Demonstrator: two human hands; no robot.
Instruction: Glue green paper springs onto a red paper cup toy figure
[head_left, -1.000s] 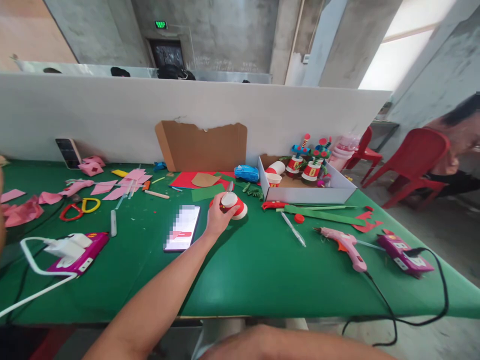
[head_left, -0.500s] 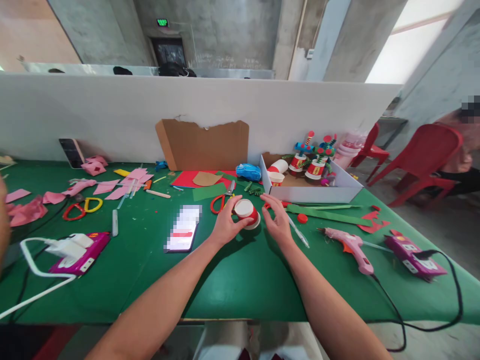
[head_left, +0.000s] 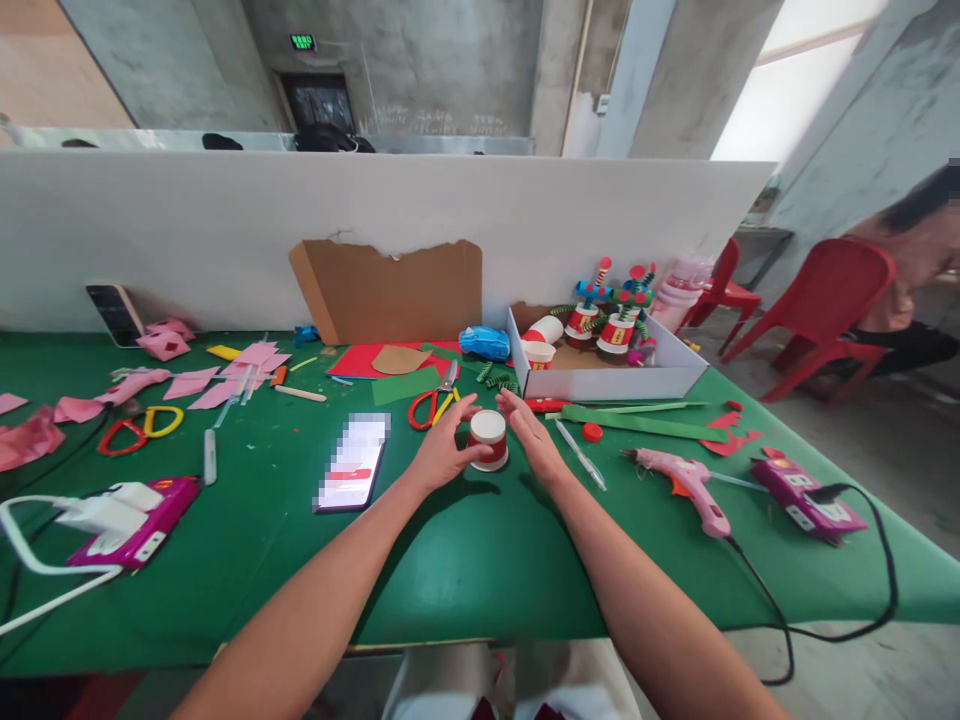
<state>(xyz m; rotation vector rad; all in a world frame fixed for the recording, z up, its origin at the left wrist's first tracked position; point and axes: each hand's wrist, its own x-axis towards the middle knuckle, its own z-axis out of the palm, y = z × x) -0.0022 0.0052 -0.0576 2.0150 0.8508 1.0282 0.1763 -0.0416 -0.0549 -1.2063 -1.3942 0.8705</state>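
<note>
Both of my hands bracket the paper cup (head_left: pixel 488 440), which stands upside down on the green tabletop (head_left: pixel 465 560). My left hand (head_left: pixel 439 452) has a half-open grip, thumb and fingers curved against the cup's left side and touching it. My right hand (head_left: pixel 531 440) has a wide, flat grip, fingers stretched out just beside the cup's right side; I cannot tell whether they touch it.

Just beyond my left grip lies one pair of red-and-yellow scissors (head_left: pixel 429 403), and a second pair (head_left: pixel 139 429) lies well to the left. Left of that grip rests one phone (head_left: pixel 352 464). To the right of my right grip lie one pink glue gun (head_left: pixel 686 483) and one small red cap (head_left: pixel 592 432).

Beyond my right grip stands a white box (head_left: pixel 600 381), open on top; inside it are two plain cups and two decorated cup figures (head_left: pixel 611 320) with coiled stems.
</note>
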